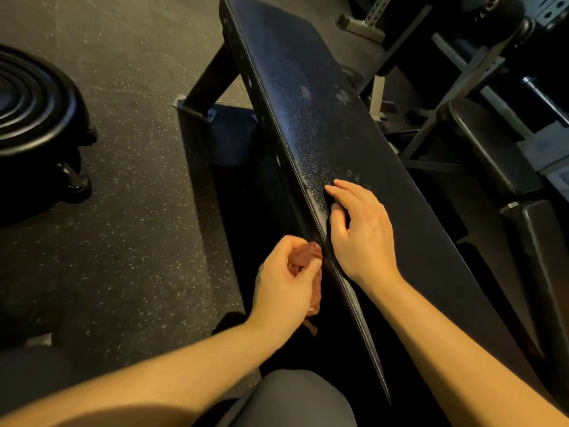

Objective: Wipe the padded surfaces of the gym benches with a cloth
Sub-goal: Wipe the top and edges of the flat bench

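Observation:
A long black padded bench [314, 97] runs from the top middle down to the lower right, its pad speckled with droplets and a few pale marks. My right hand [360, 232] rests on the pad near its left edge, fingers spread, holding nothing. My left hand [286, 282] is just left of the bench's side, below the pad's edge, closed around a bunched reddish-brown cloth [309, 257]. Part of the cloth hangs below my hand beside the bench.
Dark speckled rubber floor [138, 167] lies to the left. A black round ribbed object on castors [34, 112] stands at the far left. Metal frames and other black pads [489, 149] crowd the right side. The bench's leg [206, 84] angles to the floor. My knee is at bottom centre.

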The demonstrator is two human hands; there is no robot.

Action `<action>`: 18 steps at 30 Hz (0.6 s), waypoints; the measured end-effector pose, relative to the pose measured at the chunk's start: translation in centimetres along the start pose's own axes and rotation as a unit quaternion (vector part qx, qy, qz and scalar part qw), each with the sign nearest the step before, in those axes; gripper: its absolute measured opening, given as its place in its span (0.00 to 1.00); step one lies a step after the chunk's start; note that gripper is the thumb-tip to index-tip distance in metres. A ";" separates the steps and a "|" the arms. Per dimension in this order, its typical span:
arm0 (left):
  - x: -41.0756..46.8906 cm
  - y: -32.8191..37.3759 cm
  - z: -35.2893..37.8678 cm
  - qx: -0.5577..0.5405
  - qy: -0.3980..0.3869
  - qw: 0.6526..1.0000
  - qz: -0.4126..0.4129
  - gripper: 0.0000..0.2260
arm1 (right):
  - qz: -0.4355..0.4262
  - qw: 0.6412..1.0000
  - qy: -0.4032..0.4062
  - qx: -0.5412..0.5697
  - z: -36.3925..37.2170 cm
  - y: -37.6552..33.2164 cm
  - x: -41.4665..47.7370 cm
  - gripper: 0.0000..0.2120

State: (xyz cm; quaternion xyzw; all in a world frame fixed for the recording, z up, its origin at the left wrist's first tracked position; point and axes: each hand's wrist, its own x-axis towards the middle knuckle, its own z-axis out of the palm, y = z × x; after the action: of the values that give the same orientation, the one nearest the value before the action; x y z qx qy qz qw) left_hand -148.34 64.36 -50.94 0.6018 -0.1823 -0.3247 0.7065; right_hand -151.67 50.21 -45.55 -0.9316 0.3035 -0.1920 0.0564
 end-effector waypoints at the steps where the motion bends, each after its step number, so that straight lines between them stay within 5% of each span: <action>1: 1.9 0.3 -0.2 -0.001 0.020 1.000 0.012 0.06 | -0.002 1.000 0.003 0.001 0.0 0.0 0.0 0.17; 6: 9.2 2.1 -1.2 -0.002 0.123 0.992 0.003 0.05 | 0.000 1.000 0.000 -0.005 0.1 0.0 0.1 0.17; 11: 0.1 0.0 -0.5 0.047 -0.027 0.997 0.048 0.07 | 0.000 1.000 0.001 -0.005 0.1 0.0 0.1 0.17; 18: 11.9 2.3 -2.3 0.064 0.117 0.989 0.070 0.12 | 0.003 1.000 -0.005 -0.007 0.0 0.1 0.1 0.17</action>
State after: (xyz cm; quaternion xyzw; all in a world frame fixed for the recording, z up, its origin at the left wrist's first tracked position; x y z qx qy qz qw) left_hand -137.67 58.09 -50.76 0.6656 -0.1601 -0.1896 0.7039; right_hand -151.65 50.08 -45.57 -0.9319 0.3078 -0.1848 0.0520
